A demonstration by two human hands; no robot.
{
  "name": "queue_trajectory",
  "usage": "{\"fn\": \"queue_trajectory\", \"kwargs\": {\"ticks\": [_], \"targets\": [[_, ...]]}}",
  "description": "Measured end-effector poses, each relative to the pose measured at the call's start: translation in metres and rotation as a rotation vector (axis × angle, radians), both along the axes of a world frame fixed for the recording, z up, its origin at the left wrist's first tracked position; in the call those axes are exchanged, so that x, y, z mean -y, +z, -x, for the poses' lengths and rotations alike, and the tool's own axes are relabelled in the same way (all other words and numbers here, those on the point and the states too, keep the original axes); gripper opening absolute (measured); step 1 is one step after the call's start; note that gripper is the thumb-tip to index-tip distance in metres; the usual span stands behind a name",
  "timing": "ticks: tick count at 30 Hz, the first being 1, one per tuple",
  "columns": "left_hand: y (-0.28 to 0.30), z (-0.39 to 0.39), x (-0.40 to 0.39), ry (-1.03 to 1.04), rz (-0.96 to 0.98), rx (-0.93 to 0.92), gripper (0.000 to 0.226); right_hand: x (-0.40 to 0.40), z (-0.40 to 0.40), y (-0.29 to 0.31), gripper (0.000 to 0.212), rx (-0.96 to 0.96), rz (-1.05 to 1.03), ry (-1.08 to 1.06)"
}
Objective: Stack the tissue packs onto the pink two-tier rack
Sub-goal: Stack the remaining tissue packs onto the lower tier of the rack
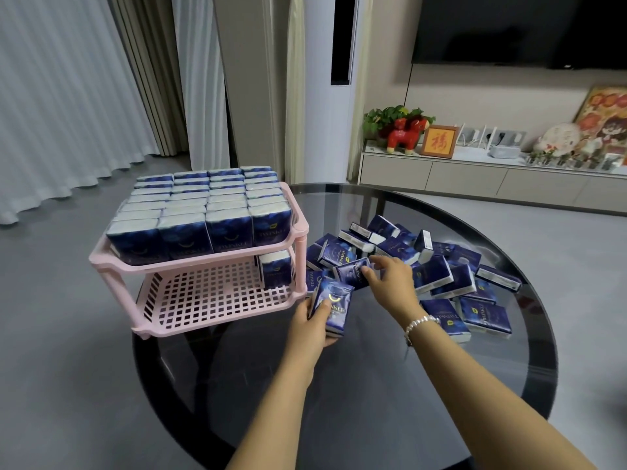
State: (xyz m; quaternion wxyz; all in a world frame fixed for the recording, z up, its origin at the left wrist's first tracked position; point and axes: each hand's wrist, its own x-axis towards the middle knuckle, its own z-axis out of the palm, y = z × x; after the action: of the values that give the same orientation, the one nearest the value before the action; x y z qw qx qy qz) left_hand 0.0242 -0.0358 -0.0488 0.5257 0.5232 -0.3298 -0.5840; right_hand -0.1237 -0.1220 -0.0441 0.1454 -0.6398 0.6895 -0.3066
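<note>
A round dark glass table (339, 385) carries all task items. On its left edge stands the pink two-tier rack (200, 266), which overhangs the table rim toward the left. The upper tier (190, 262) is filled with upright tissue packs (200, 212) arranged in four columns, packed side by side and touching. The lower tier (217, 296) is a perforated grid holding one group of packs (275, 268) upright at its rear right corner; how many stand there cannot be told. To the right of the rack, a loose pile of tissue packs (441, 273) lies on the glass, packs overlapping at mixed angles. The left hand (314, 325) is beside the rack's front right post, with thumb and fingers curled round a held tissue pack (334, 305), which is upright and slightly tilted; a second pack may sit behind it, though this is unclear. The right hand (393, 281) reaches into the near left side of the pile, and its fingertips (368, 271) pinch one pile pack (351, 273) at its edge. A beaded bracelet (420, 323) sits on the right wrist.
</note>
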Motion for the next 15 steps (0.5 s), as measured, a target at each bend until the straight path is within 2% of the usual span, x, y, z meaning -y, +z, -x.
{"fn": "queue_trajectory", "kwargs": {"ticks": [4,8,15], "targets": [[-0.001,-0.001,0.005,0.023,-0.049,-0.017,0.025,0.013,-0.007,0.004,0.039,-0.14,-0.053,0.017],[-0.001,-0.001,0.007,0.025,-0.049,-0.012,0.02,0.023,-0.012,0.004,0.046,-0.077,-0.202,0.054],[0.0,-0.002,0.005,0.035,-0.015,0.012,0.017,0.02,-0.011,-0.002,0.047,-0.016,-0.179,0.017]]}}
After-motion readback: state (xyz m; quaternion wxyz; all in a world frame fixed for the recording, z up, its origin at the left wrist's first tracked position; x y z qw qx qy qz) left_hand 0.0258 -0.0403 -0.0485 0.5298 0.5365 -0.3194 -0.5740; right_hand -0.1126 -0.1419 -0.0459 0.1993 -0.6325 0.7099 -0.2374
